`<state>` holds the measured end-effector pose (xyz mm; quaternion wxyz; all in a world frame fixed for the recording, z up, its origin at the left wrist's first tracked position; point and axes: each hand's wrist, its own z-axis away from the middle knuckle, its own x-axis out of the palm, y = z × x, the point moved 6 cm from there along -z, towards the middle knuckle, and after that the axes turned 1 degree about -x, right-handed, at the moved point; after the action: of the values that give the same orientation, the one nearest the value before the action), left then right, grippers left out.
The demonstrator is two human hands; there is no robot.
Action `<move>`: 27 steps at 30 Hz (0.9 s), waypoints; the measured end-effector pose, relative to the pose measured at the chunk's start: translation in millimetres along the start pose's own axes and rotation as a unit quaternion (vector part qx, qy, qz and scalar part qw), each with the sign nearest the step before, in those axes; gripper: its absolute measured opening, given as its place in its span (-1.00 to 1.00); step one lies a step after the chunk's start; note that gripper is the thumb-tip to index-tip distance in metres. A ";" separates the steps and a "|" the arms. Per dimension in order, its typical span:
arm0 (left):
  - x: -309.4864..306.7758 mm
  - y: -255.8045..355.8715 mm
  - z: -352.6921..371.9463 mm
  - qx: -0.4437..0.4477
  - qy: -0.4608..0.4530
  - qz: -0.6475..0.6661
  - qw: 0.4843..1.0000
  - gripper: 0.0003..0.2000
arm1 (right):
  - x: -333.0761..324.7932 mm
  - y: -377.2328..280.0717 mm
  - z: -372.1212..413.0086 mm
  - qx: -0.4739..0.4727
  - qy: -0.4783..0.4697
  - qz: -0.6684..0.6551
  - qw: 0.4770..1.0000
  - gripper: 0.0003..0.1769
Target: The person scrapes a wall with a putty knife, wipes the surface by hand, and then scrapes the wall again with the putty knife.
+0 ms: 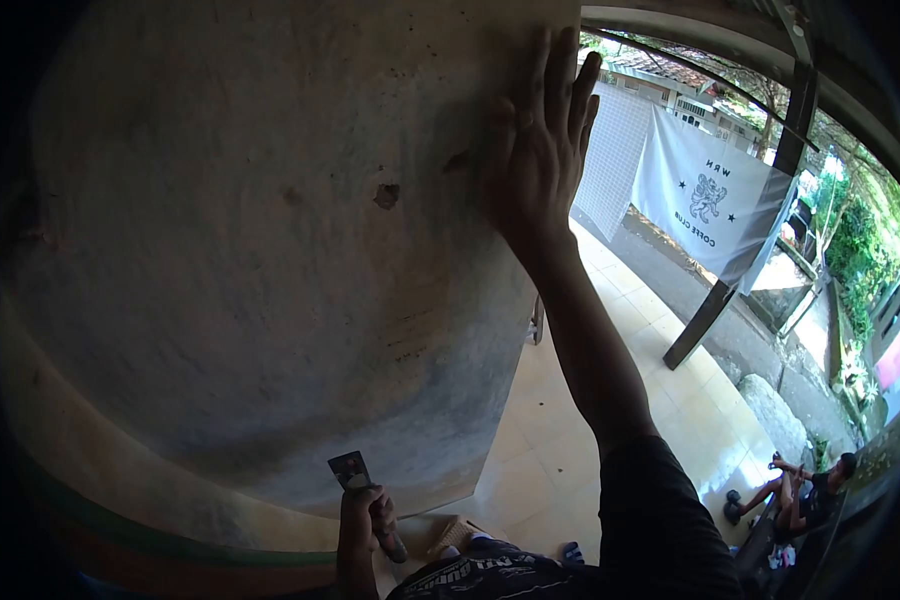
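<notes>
At 12 o'clock, right hand point(540, 150) fully open, palm and spread fingers flat against concrete wall point(250, 250) near its right edge; nothing gripped. At 6 o'clock, left hand point(362, 520) closed in a fist round handle of scraper point(353, 472), blade pointing up, tip close to lower part of wall; contact not clear. Small chipped spot point(386, 195) on wall at 11 o'clock, left of raised hand. Pale tiled floor point(570, 440) at 5 o'clock. White banner point(705, 195) with lion emblem at 2 o'clock, hung beside dark leaning post point(715, 300). Seated person point(805, 495) at 4 o'clock, well apart from both hands, low down near large stone point(770, 415).
</notes>
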<state>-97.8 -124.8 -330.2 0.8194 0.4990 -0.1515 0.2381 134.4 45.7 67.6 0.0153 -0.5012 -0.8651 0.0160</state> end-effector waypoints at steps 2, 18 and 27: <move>-5.1 1.4 -7.9 0.012 -0.008 -0.003 1.000 -0.77 | 1.2 -10.2 30.7 -0.019 -0.077 0.006 0.997 -0.27; -101.6 -66.4 -36.5 -0.038 0.040 0.020 0.998 -0.75 | 11.8 -23.3 -18.6 0.018 0.007 0.031 0.999 -0.26; -102.1 -53.6 -21.5 -0.066 0.078 -0.010 0.995 -0.76 | 11.4 0.0 -19.2 0.016 0.018 -0.018 1.000 -0.19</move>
<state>-154.5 -150.9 -429.6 0.8619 0.4254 -0.0976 0.2580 129.6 55.9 86.9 0.0396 -0.4856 -0.8730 0.0207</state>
